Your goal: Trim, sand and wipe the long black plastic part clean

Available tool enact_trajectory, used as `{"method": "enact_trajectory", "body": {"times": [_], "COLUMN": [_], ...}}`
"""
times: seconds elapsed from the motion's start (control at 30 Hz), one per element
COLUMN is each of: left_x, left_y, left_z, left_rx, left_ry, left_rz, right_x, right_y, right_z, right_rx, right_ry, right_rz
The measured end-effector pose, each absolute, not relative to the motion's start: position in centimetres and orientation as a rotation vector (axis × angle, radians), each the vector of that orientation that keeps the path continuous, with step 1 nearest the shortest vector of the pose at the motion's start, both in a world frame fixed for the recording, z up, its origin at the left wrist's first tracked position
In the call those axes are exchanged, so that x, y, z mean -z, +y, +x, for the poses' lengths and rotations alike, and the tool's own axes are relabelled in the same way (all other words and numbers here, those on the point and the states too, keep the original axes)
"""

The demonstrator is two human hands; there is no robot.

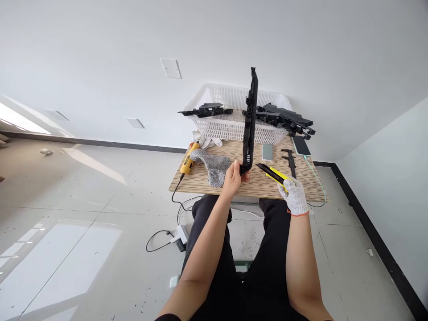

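My left hand [232, 179], bare, is closed round the lower end of a long black plastic trim part [249, 120], which stands upright above the table and bends at its foot. In a white knitted glove, my right hand [295, 195] grips a yellow and black utility knife [274, 174]. The knife's tip points up and left toward the trim part, with a gap between them. A grey glove [216, 167] lies just left of my left hand. Whether the knife's blade is out I cannot make out.
On the slatted wooden table [187, 183] stands a white plastic basket [227, 131] with black plastic parts [284, 118] across its rim. Also there are a yellow corded tool [189, 159], white gloves [211, 142], a grey-green card [267, 152], a caliper [290, 162] and a phone [301, 145] on a cable.
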State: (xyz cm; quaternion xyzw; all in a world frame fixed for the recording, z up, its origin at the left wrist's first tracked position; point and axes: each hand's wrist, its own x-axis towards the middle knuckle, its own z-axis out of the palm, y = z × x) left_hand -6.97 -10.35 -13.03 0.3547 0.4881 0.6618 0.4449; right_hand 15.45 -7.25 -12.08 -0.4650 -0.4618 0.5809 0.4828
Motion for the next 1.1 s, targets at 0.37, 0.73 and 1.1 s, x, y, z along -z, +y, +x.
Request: {"method": "enact_trajectory", "body": {"times": [0.37,0.73,1.1], "left_x": [14.4,14.9,14.3], "left_y": [-11.7,-12.7,-13.5], "left_z": [-7.1,-7.8,-8.9], "left_rx": [-1.627,-1.505,-1.555], "left_ry": [0.952,1.100,1.181], "left_rz": [0.896,1.066,1.123], "right_x": [12.1,11.9,11.5], "right_y": [-7.8,-7.6,-9.0], "right_z": [13.1,13.6,13.9], "right_rx": [-1.397,-1.398,-1.509], "right_ry": [-1.231,-1.188,-1.359], "right_rz": [-1.316,-1.328,-1.289]}}
